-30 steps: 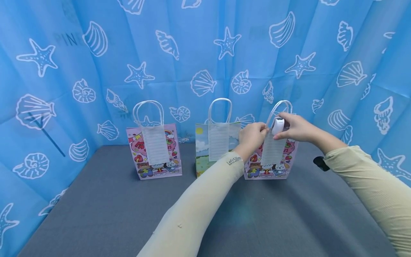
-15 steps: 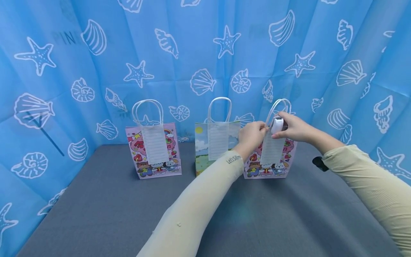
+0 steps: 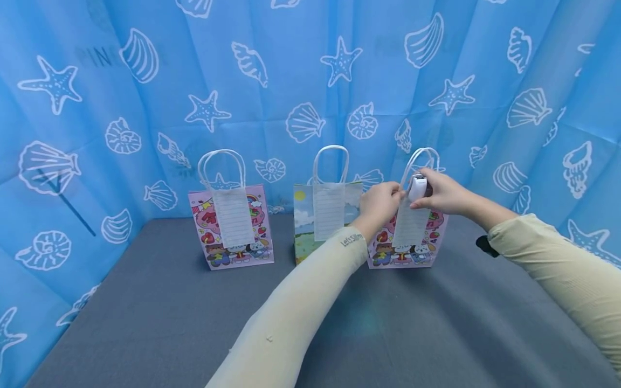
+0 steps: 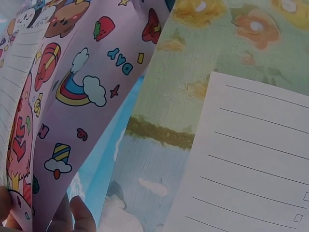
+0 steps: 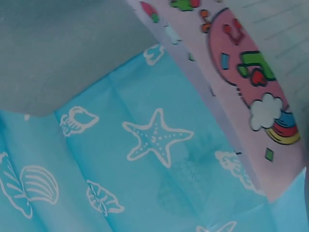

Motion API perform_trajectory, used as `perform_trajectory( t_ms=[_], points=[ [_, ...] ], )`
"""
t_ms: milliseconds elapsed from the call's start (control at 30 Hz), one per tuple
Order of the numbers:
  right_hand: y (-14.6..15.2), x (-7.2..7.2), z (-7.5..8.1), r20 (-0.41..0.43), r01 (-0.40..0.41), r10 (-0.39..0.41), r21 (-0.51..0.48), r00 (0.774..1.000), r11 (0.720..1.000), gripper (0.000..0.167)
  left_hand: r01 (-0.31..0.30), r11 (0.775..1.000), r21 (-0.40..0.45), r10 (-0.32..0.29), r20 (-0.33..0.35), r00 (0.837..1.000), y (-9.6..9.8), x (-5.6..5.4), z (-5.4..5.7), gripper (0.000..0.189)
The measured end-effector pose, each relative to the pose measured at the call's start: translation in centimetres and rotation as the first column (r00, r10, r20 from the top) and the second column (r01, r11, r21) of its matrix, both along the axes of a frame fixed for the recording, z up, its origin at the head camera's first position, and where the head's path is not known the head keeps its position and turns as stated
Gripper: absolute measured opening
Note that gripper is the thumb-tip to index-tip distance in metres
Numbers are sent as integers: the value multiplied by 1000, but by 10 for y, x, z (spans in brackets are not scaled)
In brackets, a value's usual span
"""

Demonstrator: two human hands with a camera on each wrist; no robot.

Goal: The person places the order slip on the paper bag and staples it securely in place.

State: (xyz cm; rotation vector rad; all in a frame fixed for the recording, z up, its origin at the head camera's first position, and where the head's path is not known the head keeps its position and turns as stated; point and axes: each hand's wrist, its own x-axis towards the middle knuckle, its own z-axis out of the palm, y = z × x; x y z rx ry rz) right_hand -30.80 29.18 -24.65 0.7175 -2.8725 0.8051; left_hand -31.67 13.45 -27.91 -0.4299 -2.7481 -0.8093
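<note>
In the head view, a pink cartoon gift bag (image 3: 383, 257) stands upright at the right, a lined paper sheet (image 3: 411, 229) lying against its front. My left hand (image 3: 380, 203) pinches the bag's top edge near the sheet; the left wrist view shows the thumb (image 4: 5, 205) and fingers (image 4: 83, 215) on either side of that edge. My right hand (image 3: 447, 193) grips a small white stapler (image 3: 417, 188) at the top of the sheet. Its jaws are too small to make out. The right wrist view shows the bag's side (image 5: 251, 125), without the stapler.
A landscape-print gift bag (image 3: 303, 242) stands in the middle and another pink gift bag (image 3: 204, 218) at the left, both with lined sheets and white handles. A dark object (image 3: 487, 246) lies by my right sleeve. Behind the grey table (image 3: 160, 323) hangs a blue shell-print curtain (image 3: 271, 129).
The right hand and stapler tilt slightly at the bag's top edge. My left hand keeps its pinch. The whole head view shifts a little.
</note>
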Motion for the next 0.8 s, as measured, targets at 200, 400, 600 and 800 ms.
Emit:
perform_trajectory(
  t_ms=[200, 400, 600, 800],
  points=[
    [0, 2, -8, -79, 22, -23, -15, 997, 1000, 45, 15, 1000, -14, -15, 13, 1000, -1, 2, 0, 21],
    [-5, 3, -9, -129, 50, -52, -25, 990, 998, 39, 5, 1000, -25, -5, 1, 1000, 0, 1, 0, 25],
    [0, 15, 3, -76, 76, -80, -60, 994, 995, 55, 31, 999, -36, -31, -7, 999, 0, 0, 0, 23],
    [18, 38, 3, -58, 212, -259, -419, 964, 883, 63, 89, 995, 37, -89, -6, 996, -1, -4, -1, 23]
  ],
)
